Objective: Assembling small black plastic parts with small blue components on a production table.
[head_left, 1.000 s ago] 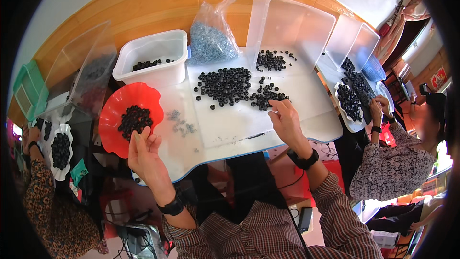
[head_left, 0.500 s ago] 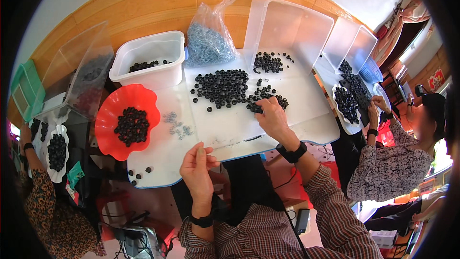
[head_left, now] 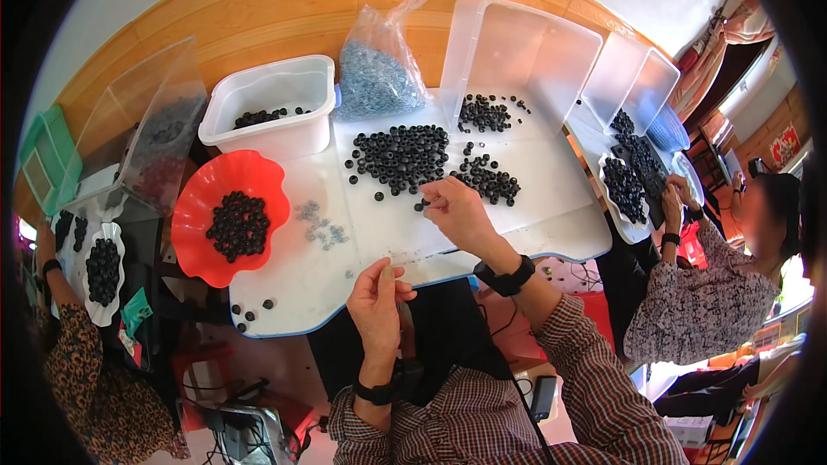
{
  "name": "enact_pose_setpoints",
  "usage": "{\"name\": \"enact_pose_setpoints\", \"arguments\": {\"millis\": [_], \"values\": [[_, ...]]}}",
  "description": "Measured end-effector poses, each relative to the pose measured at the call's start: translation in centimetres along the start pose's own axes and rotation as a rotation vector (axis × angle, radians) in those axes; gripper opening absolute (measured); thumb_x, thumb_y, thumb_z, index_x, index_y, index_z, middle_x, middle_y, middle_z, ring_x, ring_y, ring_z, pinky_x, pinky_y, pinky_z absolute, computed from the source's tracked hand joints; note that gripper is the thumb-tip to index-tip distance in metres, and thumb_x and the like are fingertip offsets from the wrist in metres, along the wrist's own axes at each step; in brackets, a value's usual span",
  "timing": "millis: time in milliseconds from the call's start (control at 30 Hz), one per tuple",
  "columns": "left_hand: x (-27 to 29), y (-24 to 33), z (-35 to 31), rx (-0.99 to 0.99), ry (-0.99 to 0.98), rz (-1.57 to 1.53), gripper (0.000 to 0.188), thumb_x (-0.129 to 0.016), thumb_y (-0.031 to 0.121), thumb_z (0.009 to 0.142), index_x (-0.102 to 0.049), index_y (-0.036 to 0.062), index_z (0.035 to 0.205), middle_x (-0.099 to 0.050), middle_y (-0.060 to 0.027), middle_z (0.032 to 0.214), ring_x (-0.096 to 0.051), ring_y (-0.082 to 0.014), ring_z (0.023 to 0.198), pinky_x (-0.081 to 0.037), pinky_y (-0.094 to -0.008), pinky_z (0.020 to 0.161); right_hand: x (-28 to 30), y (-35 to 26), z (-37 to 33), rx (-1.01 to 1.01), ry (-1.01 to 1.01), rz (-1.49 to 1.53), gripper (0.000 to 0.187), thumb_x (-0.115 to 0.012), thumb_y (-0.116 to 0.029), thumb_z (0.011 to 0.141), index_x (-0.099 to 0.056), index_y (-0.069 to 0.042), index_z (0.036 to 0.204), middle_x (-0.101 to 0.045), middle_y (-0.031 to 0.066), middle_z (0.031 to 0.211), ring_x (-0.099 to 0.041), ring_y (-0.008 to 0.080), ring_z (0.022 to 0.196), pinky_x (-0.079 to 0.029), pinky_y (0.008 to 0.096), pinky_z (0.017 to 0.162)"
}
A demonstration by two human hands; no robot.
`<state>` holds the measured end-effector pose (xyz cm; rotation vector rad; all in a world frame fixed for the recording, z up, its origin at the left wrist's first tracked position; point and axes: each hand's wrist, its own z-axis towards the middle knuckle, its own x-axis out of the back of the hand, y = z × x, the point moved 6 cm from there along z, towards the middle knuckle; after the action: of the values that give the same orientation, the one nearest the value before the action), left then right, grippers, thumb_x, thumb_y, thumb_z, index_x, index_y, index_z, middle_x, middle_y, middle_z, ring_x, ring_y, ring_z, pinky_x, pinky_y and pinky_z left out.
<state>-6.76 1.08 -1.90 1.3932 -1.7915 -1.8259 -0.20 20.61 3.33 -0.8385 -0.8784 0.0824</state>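
Observation:
Over the front part of the white table (head_left: pixel 293 310), my right hand (head_left: pixel 463 217) pinches a small round black part (head_left: pixel 424 205) between thumb and fingertips. Lower and to the left, my left hand (head_left: pixel 376 301) hangs just off the front edge. Its thumb and fingers are pressed together, and what they hold, if anything, is too small to make out. Beyond my right hand lie a large heap of black ring-like parts (head_left: pixel 401 157) with holes and a smaller pile (head_left: pixel 488 181) to its right. Small clear pieces (head_left: pixel 320 224) are scattered left of my hands.
At left, a red wavy-rimmed bowl (head_left: pixel 274 207) contains black parts; behind it stands a white tub (head_left: pixel 258 139). A bag of clear bluish pieces (head_left: pixel 379 77) leans at the back. A translucent bin (head_left: pixel 525 60) lies tipped at right. Co-workers sit on either side (head_left: pixel 706 301).
My right hand has drawn back from the smaller pile toward the left and nearer to me, with a black part in its fingertips. My left hand has shifted slightly right.

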Motion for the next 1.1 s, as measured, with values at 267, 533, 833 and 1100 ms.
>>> {"name": "enact_pose_setpoints", "arguments": {"millis": [267, 533, 833, 1100], "values": [[0.0, -0.1, 0.0, 0.017, -0.016, -0.028, 0.024, -0.054, 0.01, 0.097, -0.058, -0.0056, 0.115, -0.065, -0.0127, 0.096, -0.063, -0.0116, 0.07, -0.058, -0.0253, 0.063, 5.2, 3.0, -0.1, -0.223, 0.252, 0.039, 0.014, -0.063, 0.0, 0.081, -0.067, 0.002, 0.093, -0.066, 0.0112, 0.084, -0.065, 0.0172, 0.07, -0.052, 0.0286, 0.063], [0.0, 0.0, 0.1, 0.015, -0.011, -0.017, 0.023, -0.054, 0.01, 0.097, -0.058, -0.0054, 0.114, -0.065, -0.0125, 0.096, -0.063, -0.0119, 0.07, -0.058, -0.0255, 0.063, 4.3, 3.2, 0.1, -0.068, 0.177, -0.278, 0.009, -0.067, -0.006, 0.079, -0.069, -0.001, 0.086, -0.064, 0.0117, 0.075, -0.062, 0.0229, 0.07, -0.05, 0.0327, 0.065], [0.1, -0.2, 0.1, 0.012, -0.017, -0.019, 0.023, -0.054, 0.01, 0.097, -0.058, -0.0054, 0.114, -0.065, -0.0126, 0.096, -0.064, -0.012, 0.07, -0.058, -0.0256, 0.063, 2.8, 2.9, 1.7, -0.229, -0.024, -0.442, 0.013, -0.064, -0.017, 0.083, -0.071, -0.006, 0.085, -0.062, 0.0154, 0.094, -0.062, 0.0336, 0.088, -0.05, 0.0433, 0.076], [0.4, -0.5, 0.2, 0.008, -0.029, -0.042, 0.022, -0.055, 0.01, 0.097, -0.058, -0.0051, 0.113, -0.065, -0.0132, 0.096, -0.064, -0.0125, 0.07, -0.058, -0.0264, 0.062, 1.9, 2.5, 2.1, -0.253, -0.033, -0.469, 0.015, -0.064, -0.018, 0.084, -0.07, -0.007, 0.091, -0.062, 0.0142, 0.1, -0.063, 0.0347, 0.088, -0.051, 0.0439, 0.076]]}}
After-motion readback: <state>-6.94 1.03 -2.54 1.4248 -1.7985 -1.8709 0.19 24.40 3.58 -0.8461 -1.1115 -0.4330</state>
